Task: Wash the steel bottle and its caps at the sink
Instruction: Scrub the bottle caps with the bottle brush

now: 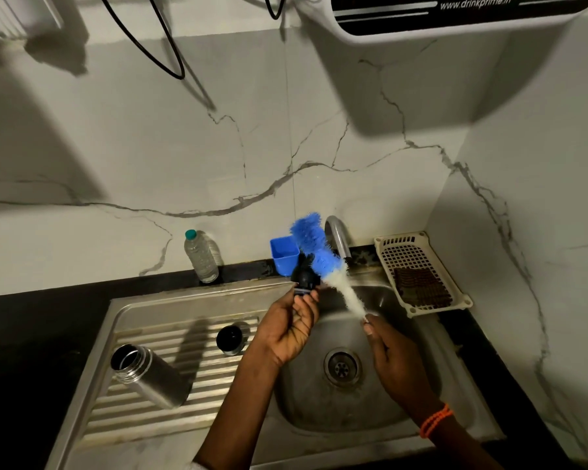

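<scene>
The open steel bottle point(150, 376) stands on the ribbed drainboard point(184, 395) at the left of the sink. A second black cap point(231, 339) rests on the drainboard behind it. Above the basin point(319, 405) my left hand point(291, 329) holds a black cap point(305, 278) by its lower end between fingers and thumb. My right hand point(392, 359) grips the handle of a blue-and-white bottle brush point(319, 257), whose bristles lie against the cap's right side.
A curved tap point(338, 237) rises behind the basin, next to a blue plastic cup point(283, 254). A clear water bottle point(201, 256) stands on the dark counter. A white slotted tray point(418, 266) holding a dark scrub pad sits at the right. The drain point(342, 367) lies in the basin's middle.
</scene>
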